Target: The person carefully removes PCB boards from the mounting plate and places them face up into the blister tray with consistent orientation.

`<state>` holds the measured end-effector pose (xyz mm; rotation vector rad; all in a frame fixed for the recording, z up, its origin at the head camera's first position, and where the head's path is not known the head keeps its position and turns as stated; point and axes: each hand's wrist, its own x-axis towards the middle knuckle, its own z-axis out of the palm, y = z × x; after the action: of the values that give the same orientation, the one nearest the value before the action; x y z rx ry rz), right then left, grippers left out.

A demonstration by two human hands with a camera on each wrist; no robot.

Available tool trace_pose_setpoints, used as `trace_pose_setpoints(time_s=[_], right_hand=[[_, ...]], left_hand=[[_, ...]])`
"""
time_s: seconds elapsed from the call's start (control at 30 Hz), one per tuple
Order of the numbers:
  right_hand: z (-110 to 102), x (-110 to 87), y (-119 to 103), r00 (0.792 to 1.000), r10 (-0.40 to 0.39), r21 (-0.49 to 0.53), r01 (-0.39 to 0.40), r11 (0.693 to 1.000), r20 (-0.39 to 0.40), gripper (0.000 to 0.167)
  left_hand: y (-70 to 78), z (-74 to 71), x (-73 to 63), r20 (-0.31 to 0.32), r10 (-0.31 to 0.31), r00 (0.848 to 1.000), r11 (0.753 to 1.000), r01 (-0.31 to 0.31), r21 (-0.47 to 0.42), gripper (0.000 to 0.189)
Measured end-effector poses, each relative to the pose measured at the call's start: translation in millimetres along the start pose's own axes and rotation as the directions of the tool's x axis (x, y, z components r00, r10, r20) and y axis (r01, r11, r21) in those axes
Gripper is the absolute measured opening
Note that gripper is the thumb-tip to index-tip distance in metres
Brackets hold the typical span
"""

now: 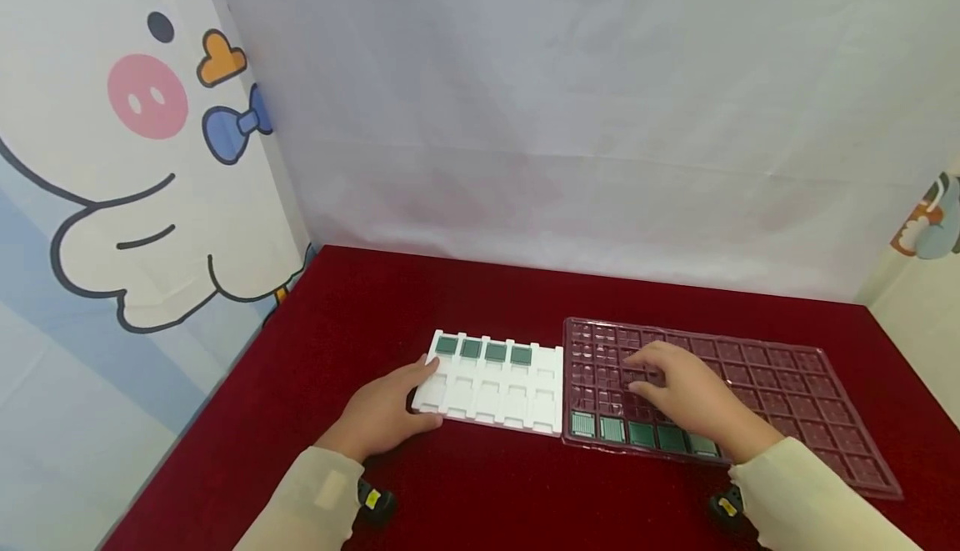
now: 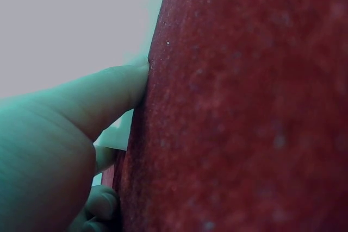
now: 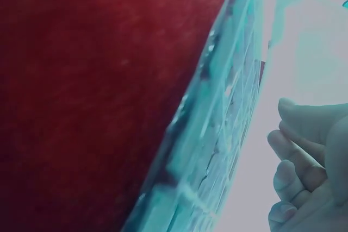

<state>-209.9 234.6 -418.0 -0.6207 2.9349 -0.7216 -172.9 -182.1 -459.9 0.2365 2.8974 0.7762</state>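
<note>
In the head view my left hand (image 1: 386, 413) holds the left end of a white tray (image 1: 489, 397), with the thumb by its front edge and the index finger at its left edge. Several green square chips (image 1: 470, 348) sit along the tray's back row. To the right, my right hand (image 1: 693, 397) hovers over a clear plastic tray (image 1: 806, 405) with many pockets. Its thumb and index finger are apart, and nothing shows between them. Several more green chips (image 1: 642, 435) lie in that tray's front row. In the right wrist view, the fingers (image 3: 296, 161) are bent above the clear tray.
Both trays lie side by side, nearly touching, on a dark red tabletop (image 1: 480, 493). A white cloth backdrop (image 1: 555, 117) hangs behind the table. At the left stands a curtain (image 1: 135, 267) with a cartoon print.
</note>
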Motion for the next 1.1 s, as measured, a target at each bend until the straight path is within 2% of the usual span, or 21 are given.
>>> trace_pose_setpoints(time_s=[0.17,0.43,0.63,1.1], right_hand=[[3,8.8,0,1.0,-0.001,-0.001,0.001,1.0,-0.019,0.034],[5,25.7,1,0.997,0.062,0.049,-0.06,0.997,-0.05,0.036],[11,39.3,-9,0.995,0.092,0.116,-0.087,0.989,-0.039,0.039],[30,62.7,-37,0.996,0.085,0.17,-0.079,0.982,-0.03,0.037]], left_hand=[[1.7,-1.2,-0.3,0.003,-0.001,1.0,1.0,0.001,-0.003,0.085],[0.8,-0.4,-0.2,0.003,-0.001,1.0,1.0,0.001,0.011,0.084],[0.3,0.0,-1.2,0.003,0.001,1.0,1.0,-0.002,0.014,0.084],[1.1,0.2,-0.1,-0.002,0.0,1.0,1.0,0.0,0.006,0.085]])
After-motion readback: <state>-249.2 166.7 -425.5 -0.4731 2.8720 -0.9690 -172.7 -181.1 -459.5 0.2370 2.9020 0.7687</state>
